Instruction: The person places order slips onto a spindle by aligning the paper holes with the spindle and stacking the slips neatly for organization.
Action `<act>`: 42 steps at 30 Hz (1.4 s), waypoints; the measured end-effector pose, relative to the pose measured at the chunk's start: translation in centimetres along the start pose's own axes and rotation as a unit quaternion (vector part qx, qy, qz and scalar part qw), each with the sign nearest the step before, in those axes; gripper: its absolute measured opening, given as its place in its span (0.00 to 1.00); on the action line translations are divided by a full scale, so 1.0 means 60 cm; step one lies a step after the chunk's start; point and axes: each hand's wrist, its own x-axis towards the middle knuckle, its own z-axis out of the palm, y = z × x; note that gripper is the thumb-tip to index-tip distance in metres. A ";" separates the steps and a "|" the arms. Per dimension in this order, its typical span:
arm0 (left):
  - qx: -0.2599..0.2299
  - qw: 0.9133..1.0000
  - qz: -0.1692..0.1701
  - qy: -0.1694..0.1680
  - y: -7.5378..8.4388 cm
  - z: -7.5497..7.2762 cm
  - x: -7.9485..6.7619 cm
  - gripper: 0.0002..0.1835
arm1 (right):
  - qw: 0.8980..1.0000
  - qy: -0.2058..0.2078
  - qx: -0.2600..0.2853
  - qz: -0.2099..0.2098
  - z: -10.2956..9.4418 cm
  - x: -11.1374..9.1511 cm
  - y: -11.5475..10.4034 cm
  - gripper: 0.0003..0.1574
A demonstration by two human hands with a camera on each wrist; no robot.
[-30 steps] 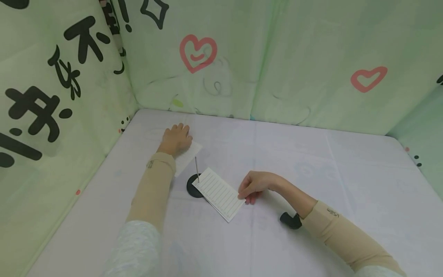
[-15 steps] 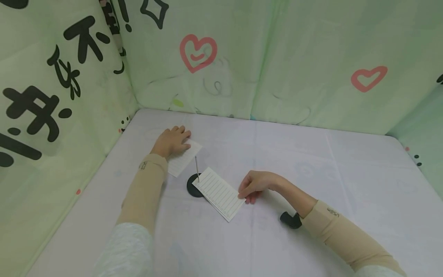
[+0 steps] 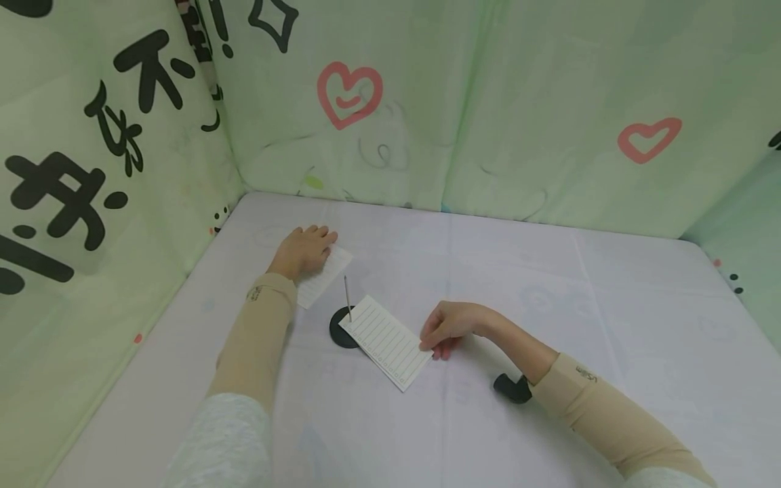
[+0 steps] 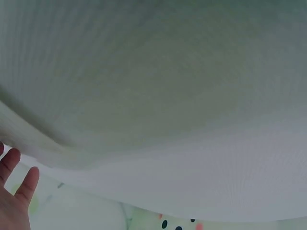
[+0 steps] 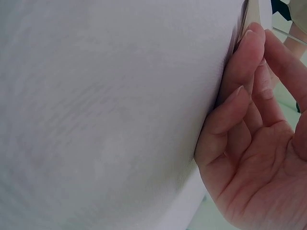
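In the head view, my left hand (image 3: pixel 303 252) rests over a lined white sheet (image 3: pixel 322 283) at the back left of the table, covering part of it. The left wrist view catches only some of its fingers (image 4: pixel 29 184), spread apart at the lower left. My right hand (image 3: pixel 450 328) pinches the right corner of a small stack of lined white paper slips (image 3: pixel 386 342). Its thumb and fingers hold the paper's edge (image 5: pixel 252 14) close to the tabletop in the right wrist view. The stack's upper left corner meets a thin upright metal spike (image 3: pixel 347 295) on a round black base (image 3: pixel 339 331).
Both hands work over a table (image 3: pixel 518 285) covered with a white cloth. A black object (image 3: pixel 512 388) shows beneath the right wrist by the tan sleeve cuff. Printed green curtains (image 3: pixel 390 156) stand along the back and both sides.
My left hand has shifted left, showing more of the sheet beneath it. The sheet has slid slightly left in the last half second. My right hand and the stack have stayed put.
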 end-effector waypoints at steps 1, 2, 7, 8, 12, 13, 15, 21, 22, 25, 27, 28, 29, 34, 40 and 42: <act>0.002 1.000 0.003 0.002 0.000 0.000 0.000 0.23 | 1.000 0.000 -0.001 0.000 0.000 0.000 0.000 0.07; 0.005 1.000 0.005 0.004 0.001 0.000 0.000 0.22 | 1.000 0.001 -0.001 0.000 0.000 0.000 0.000 0.07; 0.016 1.000 0.010 0.016 -0.001 0.001 0.002 0.21 | 1.000 0.001 -0.003 0.002 0.001 -0.002 -0.001 0.07; 0.015 1.000 0.010 0.020 -0.001 0.000 0.002 0.21 | 1.000 0.002 -0.002 0.003 0.001 -0.002 -0.001 0.07; 0.007 0.999 0.007 0.049 0.000 -0.008 -0.001 0.21 | 1.000 0.005 -0.002 0.004 0.002 -0.003 -0.002 0.07; -0.002 0.998 0.006 0.058 0.000 -0.012 -0.002 0.21 | 1.000 0.006 -0.002 0.004 0.002 -0.003 -0.003 0.07; -0.027 0.997 0.003 0.076 -0.002 -0.021 -0.003 0.18 | 1.000 0.006 -0.004 0.004 0.002 -0.004 -0.003 0.07; -0.197 0.977 -0.034 0.078 -0.016 -0.051 -0.003 0.11 | 1.000 0.004 -0.003 0.005 0.001 -0.005 -0.005 0.07; -0.233 0.969 -0.040 0.076 -0.019 -0.055 -0.003 0.11 | 1.000 0.003 -0.004 0.004 0.001 -0.005 -0.005 0.07; -0.333 0.938 -0.058 0.074 -0.024 -0.064 -0.005 0.11 | 1.000 0.001 -0.003 0.006 0.001 -0.004 -0.004 0.07; -0.388 0.915 -0.077 0.074 -0.027 -0.069 -0.006 0.12 | 1.000 0.000 -0.004 0.007 0.001 -0.004 -0.004 0.07; -0.413 0.903 -0.091 0.074 -0.027 -0.071 -0.007 0.13 | 1.000 0.000 -0.006 0.007 0.000 -0.004 -0.004 0.07; -0.437 0.890 -0.105 0.074 -0.028 -0.073 -0.008 0.14 | 1.000 0.000 -0.004 0.009 0.001 -0.003 -0.003 0.07; -0.555 0.811 -0.172 0.066 -0.022 -0.087 -0.017 0.17 | 1.000 0.007 -0.009 0.014 0.001 -0.002 -0.003 0.07; -0.635 0.742 -0.210 0.036 -0.005 -0.108 -0.033 0.19 | 1.000 0.011 -0.015 0.017 0.002 -0.003 -0.005 0.06; -0.647 0.733 -0.210 0.030 0.000 -0.115 -0.040 0.19 | 1.000 0.008 -0.018 0.015 0.001 -0.003 -0.006 0.06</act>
